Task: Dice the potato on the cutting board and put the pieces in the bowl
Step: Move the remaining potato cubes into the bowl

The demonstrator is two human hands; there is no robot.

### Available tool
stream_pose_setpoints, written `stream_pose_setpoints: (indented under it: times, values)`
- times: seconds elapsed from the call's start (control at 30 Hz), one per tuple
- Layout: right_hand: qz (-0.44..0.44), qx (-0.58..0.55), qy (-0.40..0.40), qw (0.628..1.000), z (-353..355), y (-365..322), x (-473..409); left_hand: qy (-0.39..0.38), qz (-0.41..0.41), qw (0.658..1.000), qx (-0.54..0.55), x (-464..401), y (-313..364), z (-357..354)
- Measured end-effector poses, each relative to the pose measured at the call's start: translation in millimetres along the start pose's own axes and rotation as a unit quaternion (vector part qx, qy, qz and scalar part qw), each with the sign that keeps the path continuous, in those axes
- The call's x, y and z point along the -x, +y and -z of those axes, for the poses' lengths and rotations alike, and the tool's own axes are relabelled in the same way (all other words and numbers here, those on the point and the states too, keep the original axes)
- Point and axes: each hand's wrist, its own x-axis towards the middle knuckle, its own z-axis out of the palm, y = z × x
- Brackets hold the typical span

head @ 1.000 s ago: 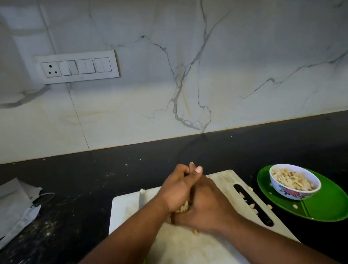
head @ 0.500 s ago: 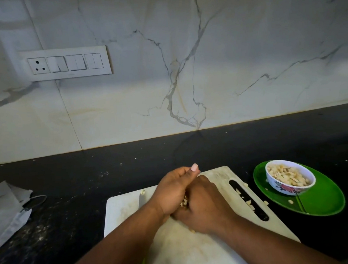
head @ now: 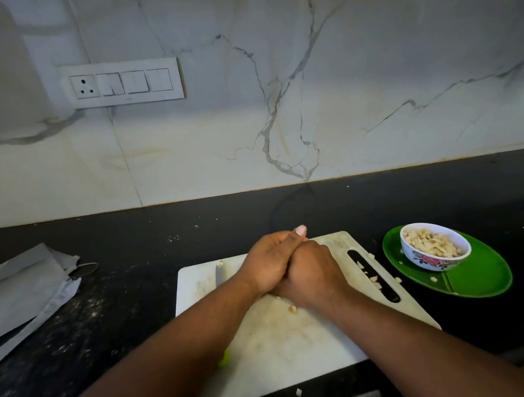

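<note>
My left hand and my right hand are cupped tightly together over the middle of the white cutting board, closed around diced potato that is hidden between the palms. A loose potato piece lies on the board just under the hands. More pieces sit in the board's handle slot. The white floral bowl, heaped with diced potato, stands on a green plate to the right. A knife lies on the board's left part, mostly under my left forearm.
Black counter with scattered crumbs runs to the marble wall. A grey folded cloth lies at the far left. A few potato bits lie on the green plate and one on the counter in front of the board.
The hands have pressed closer together, so the potato seen between them earlier is now hidden. The view has shifted slightly; the bowl and plate have stayed put.
</note>
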Motion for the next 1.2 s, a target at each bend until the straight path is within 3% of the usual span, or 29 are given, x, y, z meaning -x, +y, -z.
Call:
stream_pose_setpoints:
  times: [0.1, 0.23, 0.53, 0.8, 1.0, 1.2]
  values:
    - [-0.035, 0.003, -0.027, 0.999, -9, 1, -4, -0.007, 0.006, 0.999, -0.039, -4, 1, 1]
    - [-0.062, -0.018, -0.057, 0.996, -6, 6, -8, -0.035, 0.084, 0.994, -0.065, -6, 17, 5]
    - [-0.032, -0.041, -0.095, 0.994, 4, 16, -32, 0.046, 0.081, 0.99, -0.103, -18, 56, -17]
    - [-0.012, -0.058, -0.055, 0.997, 79, 58, -47, 0.048, 0.061, 0.997, -0.014, -49, 97, -71]
    - [-0.085, -0.059, -0.022, 0.994, 128, 121, -57, 0.023, 0.038, 0.998, 0.04, -86, 124, -142]
    - [-0.157, -0.13, 0.014, 0.979, 142, 171, -34, 0.029, 0.03, 0.987, 0.156, -102, 95, -201]
